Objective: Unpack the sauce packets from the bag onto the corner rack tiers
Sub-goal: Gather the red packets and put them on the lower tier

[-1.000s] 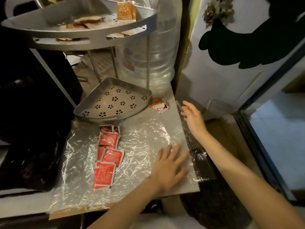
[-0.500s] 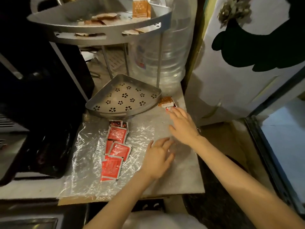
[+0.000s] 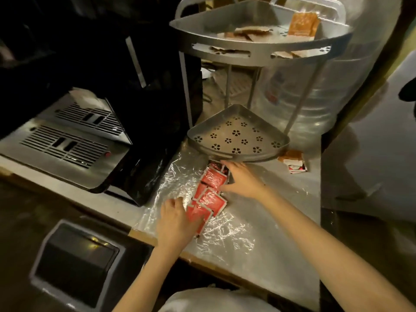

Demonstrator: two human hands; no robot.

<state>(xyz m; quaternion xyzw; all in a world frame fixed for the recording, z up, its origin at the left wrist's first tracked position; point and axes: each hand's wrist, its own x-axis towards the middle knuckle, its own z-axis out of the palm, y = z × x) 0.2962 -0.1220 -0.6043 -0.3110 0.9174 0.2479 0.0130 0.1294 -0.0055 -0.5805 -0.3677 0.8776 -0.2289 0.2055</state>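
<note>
Several red sauce packets (image 3: 210, 194) lie in an overlapping row on a flattened clear plastic bag (image 3: 225, 235) on the grey counter. My left hand (image 3: 175, 221) lies on the near end of the row, fingers spread over the packets. My right hand (image 3: 243, 179) touches the far end of the row from the right, fingers extended toward the packets. Just behind stands the grey corner rack: its lower tier (image 3: 238, 138), pierced with flower holes, holds nothing, and its upper tier (image 3: 258, 48) carries several brown and orange packets (image 3: 301, 25).
A small pile of orange and red-white packets (image 3: 292, 161) lies right of the lower tier. A large clear water jug (image 3: 326, 91) stands behind the rack. A black appliance with vents (image 3: 74, 136) and a black bag (image 3: 144, 172) sit to the left.
Both hands moved left from the bare right part of the counter onto the row of red packets. The view swung left, showing the vented appliance.
</note>
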